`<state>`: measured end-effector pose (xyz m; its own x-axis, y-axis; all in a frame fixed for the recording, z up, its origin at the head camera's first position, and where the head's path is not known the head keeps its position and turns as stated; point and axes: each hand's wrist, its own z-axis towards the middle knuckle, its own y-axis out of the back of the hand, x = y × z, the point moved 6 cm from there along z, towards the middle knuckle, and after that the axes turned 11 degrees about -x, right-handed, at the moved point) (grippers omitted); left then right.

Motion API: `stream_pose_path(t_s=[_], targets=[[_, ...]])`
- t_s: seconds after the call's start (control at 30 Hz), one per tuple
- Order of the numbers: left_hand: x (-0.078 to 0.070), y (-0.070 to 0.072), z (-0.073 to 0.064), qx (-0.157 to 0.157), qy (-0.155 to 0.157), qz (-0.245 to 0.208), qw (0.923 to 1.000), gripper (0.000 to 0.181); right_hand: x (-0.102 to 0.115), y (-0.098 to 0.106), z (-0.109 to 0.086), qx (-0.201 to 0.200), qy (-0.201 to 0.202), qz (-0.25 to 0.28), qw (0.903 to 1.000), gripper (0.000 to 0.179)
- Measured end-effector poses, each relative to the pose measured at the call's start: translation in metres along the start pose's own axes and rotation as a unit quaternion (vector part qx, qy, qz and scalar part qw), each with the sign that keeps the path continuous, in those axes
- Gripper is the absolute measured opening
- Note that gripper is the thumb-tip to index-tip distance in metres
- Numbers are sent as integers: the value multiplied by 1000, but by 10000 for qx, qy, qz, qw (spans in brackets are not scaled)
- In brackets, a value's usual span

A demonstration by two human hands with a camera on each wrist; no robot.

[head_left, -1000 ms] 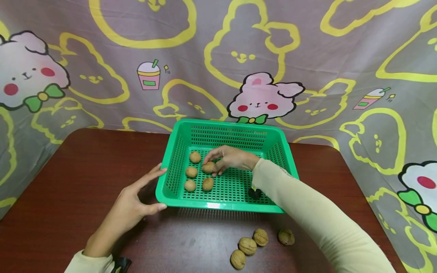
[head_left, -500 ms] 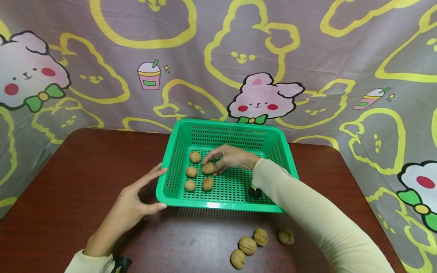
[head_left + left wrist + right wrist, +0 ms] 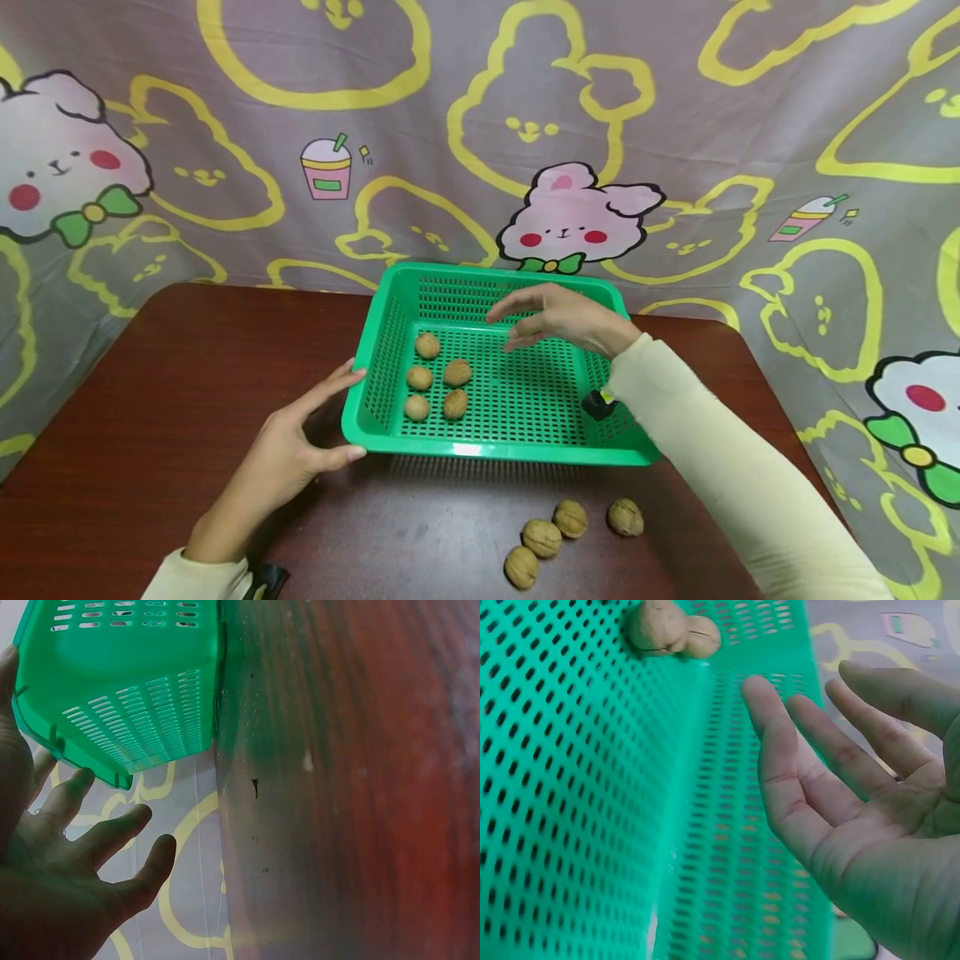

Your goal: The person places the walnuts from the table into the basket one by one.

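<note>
A green plastic basket [image 3: 495,450] with slotted walls stands on the table. Inside, at its left end, lie several walnuts, among them a walnut [image 3: 457,372] in the inner column and a paler, smoother one [image 3: 416,407] near the front left corner. My left hand [image 3: 288,446] touches the basket's left rim with thumb and forefinger spread; the left wrist view shows its other fingers extended and apart beside the wall. My right hand [image 3: 566,317] hovers over the basket's back half, its fingers loosely bent and nothing in them, as the right wrist view also shows [image 3: 870,787].
In front of the basket, several more walnuts rest on the brown table [image 3: 187,358]: a slanting row around one walnut [image 3: 542,538] and a separate walnut [image 3: 626,517] to the right. A patterned cloth [image 3: 420,142] hangs behind the table.
My right hand has let go of the walnut in the inner column, then lifted up and to the right. The left hand and the basket have stayed put.
</note>
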<state>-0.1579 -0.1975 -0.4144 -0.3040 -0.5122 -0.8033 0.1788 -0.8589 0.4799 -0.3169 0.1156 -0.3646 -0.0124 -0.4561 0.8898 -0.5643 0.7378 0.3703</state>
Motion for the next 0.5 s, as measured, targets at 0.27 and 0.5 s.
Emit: stream_pose_path(t_s=[0.27,0.5], targets=[[-2,0,0,-41,-82,20,10000,89,1,32,-66,-291,203,-427,9985,38],[-2,0,-1,-52,-77,27,10000,88,-12,44,-126,-629,510,-335,9962,35]])
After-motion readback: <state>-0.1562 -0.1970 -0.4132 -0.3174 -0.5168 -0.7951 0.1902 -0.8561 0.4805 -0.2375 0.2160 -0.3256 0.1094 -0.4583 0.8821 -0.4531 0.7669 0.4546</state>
